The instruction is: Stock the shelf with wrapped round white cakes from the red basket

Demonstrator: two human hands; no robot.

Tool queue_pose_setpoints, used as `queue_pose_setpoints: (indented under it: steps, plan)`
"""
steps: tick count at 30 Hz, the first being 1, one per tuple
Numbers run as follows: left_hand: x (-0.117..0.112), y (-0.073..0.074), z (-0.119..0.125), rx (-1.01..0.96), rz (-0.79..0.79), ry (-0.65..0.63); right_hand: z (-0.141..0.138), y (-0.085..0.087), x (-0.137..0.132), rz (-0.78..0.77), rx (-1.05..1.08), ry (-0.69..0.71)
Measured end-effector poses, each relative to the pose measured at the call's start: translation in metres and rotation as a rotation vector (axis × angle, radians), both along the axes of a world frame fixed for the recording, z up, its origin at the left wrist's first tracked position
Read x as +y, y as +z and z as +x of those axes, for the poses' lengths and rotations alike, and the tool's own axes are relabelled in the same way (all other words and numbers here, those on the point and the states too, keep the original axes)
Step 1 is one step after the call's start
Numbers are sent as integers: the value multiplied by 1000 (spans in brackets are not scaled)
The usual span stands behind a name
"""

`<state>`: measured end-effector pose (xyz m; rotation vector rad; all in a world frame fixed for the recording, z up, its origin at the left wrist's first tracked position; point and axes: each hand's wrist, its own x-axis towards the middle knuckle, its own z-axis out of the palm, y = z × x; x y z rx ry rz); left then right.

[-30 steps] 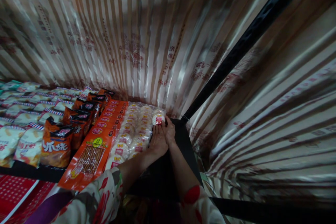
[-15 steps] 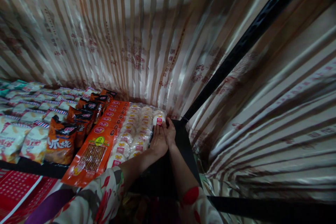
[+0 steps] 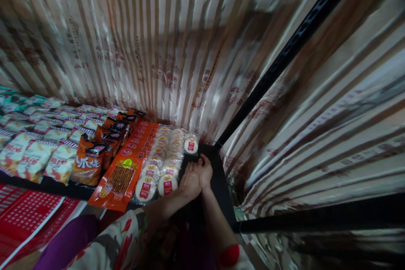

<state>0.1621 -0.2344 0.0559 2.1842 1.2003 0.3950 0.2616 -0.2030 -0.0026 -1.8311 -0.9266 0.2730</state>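
Side by side over the black shelf (image 3: pixel 218 177), my left hand (image 3: pixel 189 180) and my right hand (image 3: pixel 205 171) touch each other. Both are empty, the left with its fingers stretched forward, the right with thumb and fingers loosely apart. Just beyond the fingertips lies a single pack of round white rice crackers (image 3: pixel 191 145) at the back of the shelf, apart from both hands. To the left stand two rows of the same packs (image 3: pixel 167 184), one behind another. Alongside them lie overlapping orange packets of thin brown sticks (image 3: pixel 119 180).
Orange and black snack bags (image 3: pixel 88 164) and several rows of white bags (image 3: pixel 60 162) fill the shelf's left. A black upright post (image 3: pixel 253 97) rises at the corner. Striped shiny sheeting (image 3: pixel 177 59) hangs behind. A red basket (image 3: pixel 27 213) is low at left.
Both hands have drawn back from the single rice cracker pack, which now lies released at the back. The view has shifted slightly, showing more of the front packs.
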Motion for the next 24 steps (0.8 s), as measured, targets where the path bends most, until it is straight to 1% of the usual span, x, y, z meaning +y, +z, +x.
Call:
queue_pose_setpoints:
  steps: [4, 7, 10, 15, 21, 24]
  plan:
    - [-19, 9, -11, -26, -30, -19, -9, 1, -19, -26, 24, 1]
    - [-31, 9, -17, -62, -42, -5, -13, 1, -32, -12, 40, -3]
    - [-42, 4, -23, -106, -53, 14, -19, 3, -45, 12, 49, -3]
    - [-60, -6, -36, -211, -19, -27, -33, 5, -67, 6, 100, 9]
    - [-75, -21, -54, -236, 39, -46, -54, 7, -89, 17, 85, 30]
    - [-83, -25, -65, -227, 42, -43, -67, 9, -101, 29, 99, 44]
